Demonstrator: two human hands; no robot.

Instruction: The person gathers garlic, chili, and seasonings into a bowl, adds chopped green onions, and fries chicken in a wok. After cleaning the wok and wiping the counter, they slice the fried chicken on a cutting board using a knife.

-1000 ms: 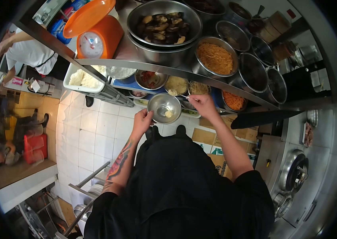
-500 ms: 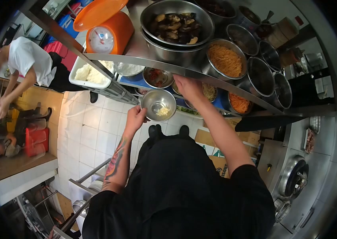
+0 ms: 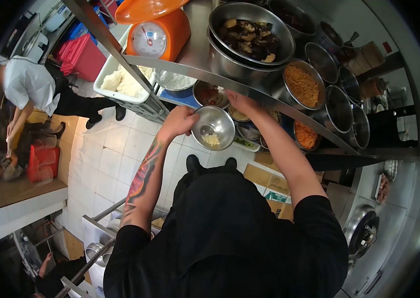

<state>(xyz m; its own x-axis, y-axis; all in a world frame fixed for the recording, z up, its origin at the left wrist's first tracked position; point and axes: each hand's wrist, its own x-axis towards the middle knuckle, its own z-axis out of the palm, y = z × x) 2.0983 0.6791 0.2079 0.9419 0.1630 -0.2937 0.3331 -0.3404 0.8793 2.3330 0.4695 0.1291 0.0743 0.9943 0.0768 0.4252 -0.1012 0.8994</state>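
My left hand [image 3: 179,122] grips the rim of a small steel bowl [image 3: 224,124], thumb over the edge. Chopped pale bits, like minced garlic [image 3: 212,139], lie in the bottom of this tilted bowl. Under the shelf edge, my right hand [image 3: 242,103] is at the right rim of a steel bowl with red contents [image 3: 209,94]. Its fingers look drawn together, partly hidden, and what they hold I cannot make out. Nearby on the lower level are a bowl of white powder [image 3: 174,79] and a bowl of shredded orange food [image 3: 306,135].
Above my hands runs a steel shelf [image 3: 190,68] with an orange scale [image 3: 158,37], a bowl of dark cooked pieces [image 3: 249,37] and a bowl of orange crumbs [image 3: 301,85]. A person in white [image 3: 29,84] works at far left. Cardboard [image 3: 262,178] lies by my feet.
My left hand has moved the small bowl slightly right and closer to the red-contents bowl. My right hand has shifted to that bowl's rim. The view has turned, and the person at left has moved.
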